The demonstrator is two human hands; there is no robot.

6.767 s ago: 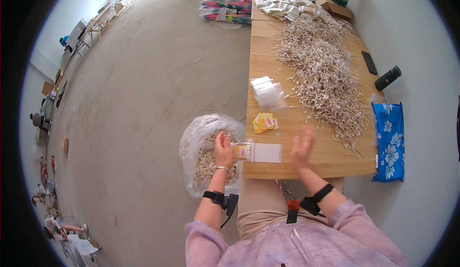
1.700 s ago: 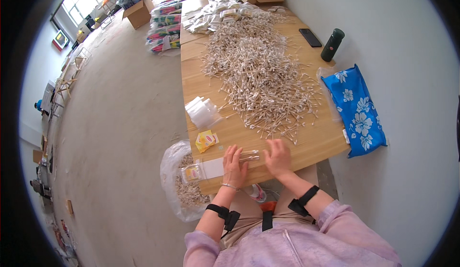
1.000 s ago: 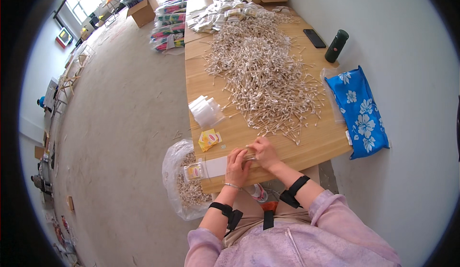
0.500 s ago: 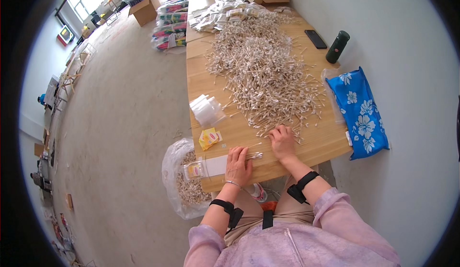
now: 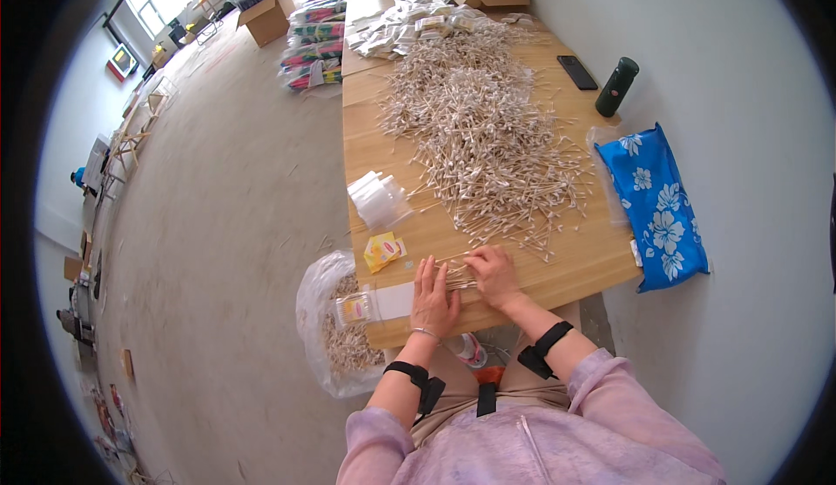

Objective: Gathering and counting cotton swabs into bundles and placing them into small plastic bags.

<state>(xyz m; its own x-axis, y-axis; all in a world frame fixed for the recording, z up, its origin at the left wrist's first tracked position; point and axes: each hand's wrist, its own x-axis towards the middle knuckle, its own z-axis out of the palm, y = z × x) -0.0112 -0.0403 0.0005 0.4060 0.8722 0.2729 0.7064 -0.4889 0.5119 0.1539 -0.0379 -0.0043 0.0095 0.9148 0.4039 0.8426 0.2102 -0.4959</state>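
My left hand [image 5: 433, 299] lies with fingers stretched flat over a small bunch of cotton swabs [image 5: 463, 283], partly hidden beneath it, at the table's near edge. Close by on the right, my right hand [image 5: 493, 274] has its fingers pinched on more cotton swabs, whose sticks point toward the left hand. A white strip [image 5: 394, 301] runs out to the left from under my left hand. At its end sits a small clear packet of swabs [image 5: 354, 309] with a yellow label. Beyond both hands spreads a large loose pile of cotton swabs [image 5: 488, 137].
Yellow cards [image 5: 383, 252] and clear plastic bags [image 5: 378, 200] lie along the left edge of the wooden table [image 5: 557, 276]. A blue floral pouch [image 5: 659, 211], dark green bottle [image 5: 616, 87] and black phone [image 5: 576, 72] line the right. A clear bag of swabs [image 5: 318, 311] stands below the left edge.
My right hand has come from the near edge of the pile toward my left hand, bringing swabs along. My left hand stays nearly in place.
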